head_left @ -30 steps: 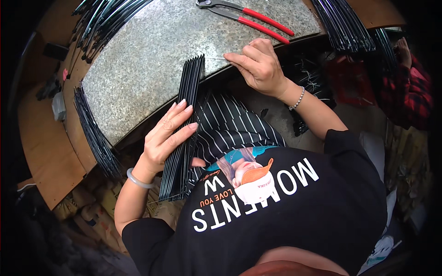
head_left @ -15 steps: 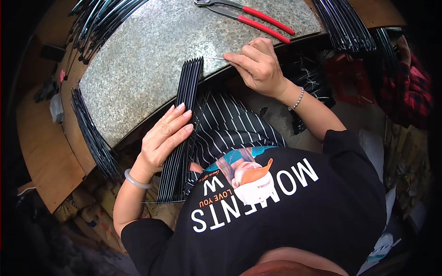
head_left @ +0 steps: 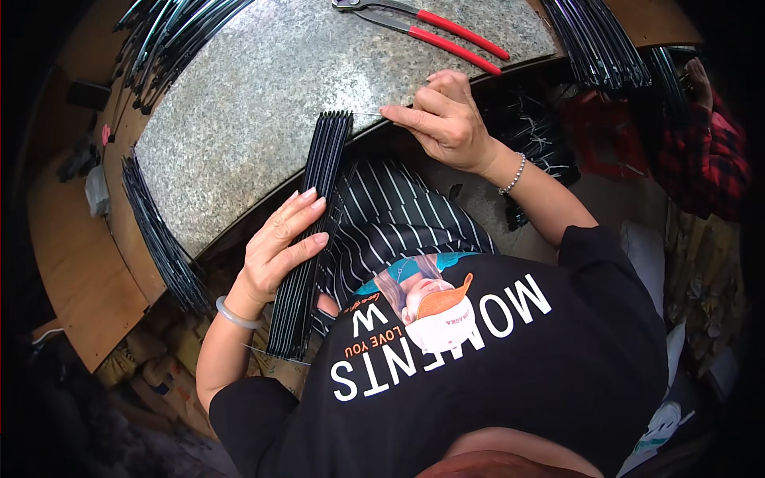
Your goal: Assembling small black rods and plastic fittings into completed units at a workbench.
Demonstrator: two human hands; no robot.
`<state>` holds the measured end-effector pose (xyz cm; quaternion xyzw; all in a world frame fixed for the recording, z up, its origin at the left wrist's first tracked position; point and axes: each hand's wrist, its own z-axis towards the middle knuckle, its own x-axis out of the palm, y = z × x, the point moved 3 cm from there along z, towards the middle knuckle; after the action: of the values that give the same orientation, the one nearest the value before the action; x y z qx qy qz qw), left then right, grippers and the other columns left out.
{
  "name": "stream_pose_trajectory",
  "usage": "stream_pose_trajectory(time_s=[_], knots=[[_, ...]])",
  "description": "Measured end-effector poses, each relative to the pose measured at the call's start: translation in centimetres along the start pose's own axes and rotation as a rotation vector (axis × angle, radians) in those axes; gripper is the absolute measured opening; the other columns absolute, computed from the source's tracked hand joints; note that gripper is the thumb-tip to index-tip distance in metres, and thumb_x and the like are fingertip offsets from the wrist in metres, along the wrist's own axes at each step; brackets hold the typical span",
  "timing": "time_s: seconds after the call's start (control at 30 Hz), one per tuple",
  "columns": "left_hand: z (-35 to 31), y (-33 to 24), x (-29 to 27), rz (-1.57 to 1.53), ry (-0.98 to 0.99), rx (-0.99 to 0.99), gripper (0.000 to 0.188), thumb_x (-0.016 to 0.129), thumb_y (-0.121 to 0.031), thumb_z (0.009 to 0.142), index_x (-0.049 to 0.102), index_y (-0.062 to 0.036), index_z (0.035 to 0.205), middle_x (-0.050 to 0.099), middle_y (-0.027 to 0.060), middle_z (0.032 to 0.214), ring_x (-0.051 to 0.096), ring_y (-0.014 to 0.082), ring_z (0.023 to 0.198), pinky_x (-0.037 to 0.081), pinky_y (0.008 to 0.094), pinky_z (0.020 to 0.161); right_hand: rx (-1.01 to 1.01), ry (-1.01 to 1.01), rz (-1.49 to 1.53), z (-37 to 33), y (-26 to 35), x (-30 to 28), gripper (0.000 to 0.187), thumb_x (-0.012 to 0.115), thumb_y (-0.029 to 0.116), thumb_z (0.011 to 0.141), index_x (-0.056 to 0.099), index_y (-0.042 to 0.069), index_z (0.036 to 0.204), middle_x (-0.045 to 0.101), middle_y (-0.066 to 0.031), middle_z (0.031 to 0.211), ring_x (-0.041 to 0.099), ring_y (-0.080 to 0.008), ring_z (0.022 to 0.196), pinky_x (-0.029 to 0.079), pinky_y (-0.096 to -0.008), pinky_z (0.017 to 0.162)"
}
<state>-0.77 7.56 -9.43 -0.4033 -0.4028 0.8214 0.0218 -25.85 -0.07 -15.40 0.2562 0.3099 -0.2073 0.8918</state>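
Note:
A flat row of long, thin black rods (head_left: 327, 155) lies side by side, slanting from the table's near edge down over my lap. My left hand (head_left: 280, 243) is closed round its middle, fingers across the top and a fingertip showing at the far side. Off to the right, my right hand (head_left: 446, 119) pinches the end of a thin wire (head_left: 366, 113) that runs to the rods' upper tips. Whether the wire passes through every tip is too small to tell. Another thin wire (head_left: 256, 349) sticks out at the rods' lower end.
Pliers with red handles (head_left: 458, 46) lie on the grey speckled tabletop (head_left: 231, 119). Black rod bundles lie at the upper left (head_left: 171, 48), left edge (head_left: 159, 231) and upper right (head_left: 598, 44). Another person's hand (head_left: 700, 84) and checked sleeve show at the far right.
The upper tips of the rods have moved slightly toward me, and my left hand has shifted down a little with them. My right hand has moved slightly left and nearer, still pinching the wire.

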Motion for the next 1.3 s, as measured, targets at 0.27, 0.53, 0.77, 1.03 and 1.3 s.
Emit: stream_pose_trajectory(time_s=[0.27, 0.53, 0.77, 1.03, 1.3], knots=[[0.0, 0.3, 0.0, -0.003, 0.043, 0.037, 0.032, 0.062, -0.022, 0.075, 0.064, -0.0018, 0.1, 0.058, 0.0251, 0.115, 0.054, 0.0409, 0.112, 0.04, 0.0519, 0.097, 0.024, -0.027, -0.049, -0.2, 0.8, 0.8, 0.026, 0.067, 0.01, 0.072, 0.069, 0.017, 0.097, 0.043, 0.0048, 0.066, 0.045, -0.0125, 0.07, 0.034, -0.0299, 0.086], [-0.3, 0.7, 0.0, -0.03, 0.058, 0.047, 0.029, 0.059, -0.018, 0.076, 0.064, -0.0025, 0.101, 0.057, 0.0238, 0.117, 0.053, 0.04, 0.114, 0.04, 0.0516, 0.097, 0.044, -0.06, -0.071, -0.5, 1.0, 1.1, 0.031, 0.067, 0.009, 0.071, 0.07, 0.018, 0.1, 0.043, 0.0052, 0.07, 0.044, -0.0136, 0.078, 0.034, -0.0312, 0.086], [-0.3, 0.4, -0.1, -0.021, 0.095, 0.065, 0.027, 0.056, -0.015, 0.077, 0.064, -0.0028, 0.1, 0.057, 0.022, 0.118, 0.053, 0.0395, 0.114, 0.04, 0.0517, 0.097, 0.052, -0.033, -0.108, -0.7, 1.0, 1.4, 0.033, 0.066, 0.009, 0.071, 0.07, 0.023, 0.1, 0.044, 0.005, 0.076, 0.042, -0.0139, 0.084, 0.032, -0.0305, 0.087], [-0.1, 0.2, -0.3, 0.013, 0.104, 0.071, 0.027, 0.055, -0.015, 0.077, 0.064, -0.0031, 0.1, 0.057, 0.0215, 0.118, 0.052, 0.0395, 0.115, 0.041, 0.0509, 0.097, 0.066, -0.008, -0.114, -0.5, 1.3, 1.2, 0.035, 0.065, 0.009, 0.07, 0.069, 0.024, 0.102, 0.043, 0.0048, 0.079, 0.041, -0.0143, 0.086, 0.03, -0.0297, 0.086], [-0.4, 0.5, -0.2, -0.007, 0.107, 0.068, 0.028, 0.055, -0.015, 0.078, 0.063, -0.0034, 0.102, 0.056, 0.0217, 0.12, 0.051, 0.0396, 0.115, 0.04, 0.051, 0.097, 0.051, -0.007, -0.128, -0.6, 1.4, 1.8, 0.038, 0.063, 0.006, 0.069, 0.069, 0.024, 0.103, 0.043, 0.0045, 0.079, 0.041, -0.0145, 0.087, 0.03, -0.0309, 0.088]])
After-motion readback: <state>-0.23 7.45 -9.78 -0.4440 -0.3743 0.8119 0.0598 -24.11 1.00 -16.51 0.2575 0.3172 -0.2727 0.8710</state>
